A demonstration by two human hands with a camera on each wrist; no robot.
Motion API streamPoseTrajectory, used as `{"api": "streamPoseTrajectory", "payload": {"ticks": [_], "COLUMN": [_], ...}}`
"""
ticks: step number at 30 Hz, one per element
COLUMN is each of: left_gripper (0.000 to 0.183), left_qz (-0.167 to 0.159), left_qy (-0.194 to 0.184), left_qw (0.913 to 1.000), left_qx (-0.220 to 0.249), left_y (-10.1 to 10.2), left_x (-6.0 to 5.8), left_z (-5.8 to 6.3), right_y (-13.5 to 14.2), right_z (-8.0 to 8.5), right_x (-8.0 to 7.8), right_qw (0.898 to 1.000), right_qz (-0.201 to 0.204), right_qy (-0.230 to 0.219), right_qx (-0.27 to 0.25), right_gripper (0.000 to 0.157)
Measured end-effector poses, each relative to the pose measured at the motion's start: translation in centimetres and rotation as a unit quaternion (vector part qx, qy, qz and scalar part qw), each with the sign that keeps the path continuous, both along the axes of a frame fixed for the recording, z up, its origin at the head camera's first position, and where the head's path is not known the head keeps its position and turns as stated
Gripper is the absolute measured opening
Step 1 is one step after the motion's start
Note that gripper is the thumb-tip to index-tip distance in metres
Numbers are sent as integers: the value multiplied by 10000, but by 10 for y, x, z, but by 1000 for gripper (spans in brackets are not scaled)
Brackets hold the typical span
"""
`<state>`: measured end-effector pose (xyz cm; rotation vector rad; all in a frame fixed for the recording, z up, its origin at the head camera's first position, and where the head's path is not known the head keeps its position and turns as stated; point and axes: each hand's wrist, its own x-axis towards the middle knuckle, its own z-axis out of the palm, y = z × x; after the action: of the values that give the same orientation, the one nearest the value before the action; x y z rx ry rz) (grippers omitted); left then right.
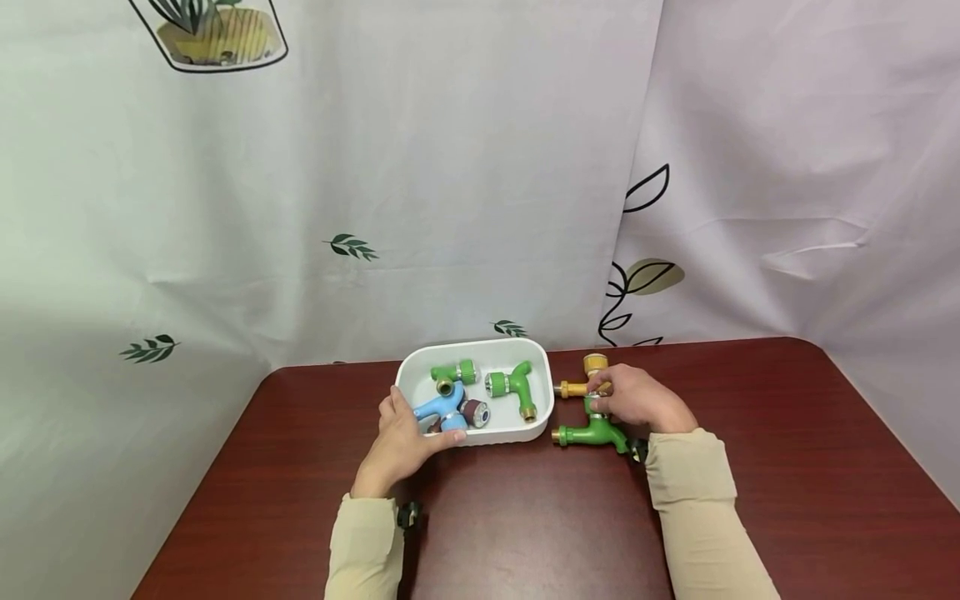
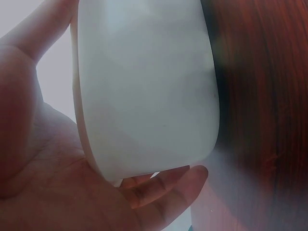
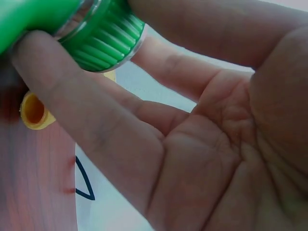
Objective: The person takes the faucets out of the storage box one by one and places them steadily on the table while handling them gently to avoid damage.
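Observation:
A white plastic tub (image 1: 543, 417) stands near the table's back edge. My left hand (image 1: 397, 442) grips its left end, the thumb along the front rim; in the left wrist view the fingers (image 2: 168, 195) bend around the tub's white wall (image 2: 149, 96). Inside lie a green tap (image 1: 519, 387), a second green tap (image 1: 453, 372) and a blue tap (image 1: 444, 408) with a brown knob. Right of the tub, my right hand (image 1: 637, 396) holds another green tap (image 1: 596, 433) by its ribbed knob (image 3: 108, 41). A yellow tap (image 1: 573, 389) sits just behind, partly hidden by that hand.
The dark red wooden table (image 1: 540, 525) reaches toward me and out to both sides. A pale curtain (image 1: 480, 183) with leaf prints hangs right behind its back edge.

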<state>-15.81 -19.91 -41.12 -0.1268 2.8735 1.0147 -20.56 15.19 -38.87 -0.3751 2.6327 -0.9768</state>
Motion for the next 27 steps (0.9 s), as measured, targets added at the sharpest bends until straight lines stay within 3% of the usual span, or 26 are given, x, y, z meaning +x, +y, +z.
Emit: {"api": "streamPoseTrajectory", "payload": {"ticks": [8, 27], "left_gripper": [140, 140], "left_qz": [-1, 7], "left_qy": [-8, -17], "left_qw": [10000, 10000], "left_qx": [18, 2], "left_y": [0, 0], "left_x": [-1, -1], "left_z": [-1, 0], "right_y": [-5, -7], "right_z": [0, 0], "right_x": [0, 0], "right_qw": [9979, 9952], "right_qz": [-640, -918], "right_qy": [-120, -143], "right_qx": [5, 297], "right_gripper": [16, 14]}}
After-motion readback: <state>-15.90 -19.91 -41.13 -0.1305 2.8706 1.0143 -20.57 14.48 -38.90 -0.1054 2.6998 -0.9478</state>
